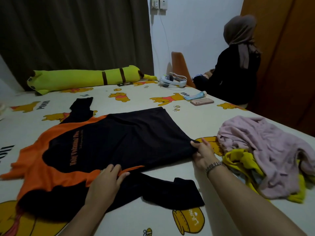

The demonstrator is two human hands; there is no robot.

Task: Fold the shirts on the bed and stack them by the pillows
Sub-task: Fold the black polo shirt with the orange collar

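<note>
Home bedroom, bed (pixel 170 120) with cartoon-bear sheet, long yellow plush bolster (pixel 81 79), dark curtain (pixel 76 31), wooden wardrobe (pixel 289 48)

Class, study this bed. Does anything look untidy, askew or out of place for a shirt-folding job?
Yes. The black and orange shirt lies spread at a slant, one sleeve bent across the near edge. A crumpled pile of pink and yellow clothes sits unfolded at right. A phone and headphones clutter the bed's far side.

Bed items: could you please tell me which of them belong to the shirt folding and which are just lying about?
Part of the job:
black and orange shirt, held by the left hand and right hand
pile of unfolded clothes

Just lying about:
yellow plush bolster
headset
pink phone
tube
</note>
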